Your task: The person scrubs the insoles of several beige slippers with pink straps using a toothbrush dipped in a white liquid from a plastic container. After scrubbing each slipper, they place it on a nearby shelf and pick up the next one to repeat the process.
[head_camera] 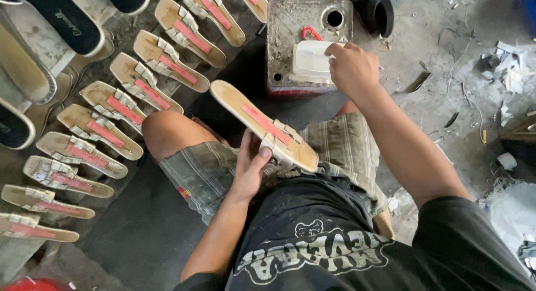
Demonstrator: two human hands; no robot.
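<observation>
Closest in, the person's left hand (249, 167) is closed on a tan strapped sandal (262, 126), thumb pressed on top near the strap and fingers curled underneath; the sandal lies across the lap over plaid shorts (209, 171), its sole up, a pink strip running down the middle, its long end pointing toward 10 o'clock. Beyond it, at about 1 o'clock from the sandal, the right hand (350, 69) is curled down over a white plastic container (310, 61), fingers bent at its edge; whether it grips something small there cannot be told. The container rests on a grimy square metal can (290, 20) with a round hole at its far corner. Out at 9 to 11 o'clock, a row of matching sandals (106, 109) lies side by side on the dark floor, each with a pink strip. At 3 o'clock, paper scraps (505, 65) litter the concrete.
</observation>
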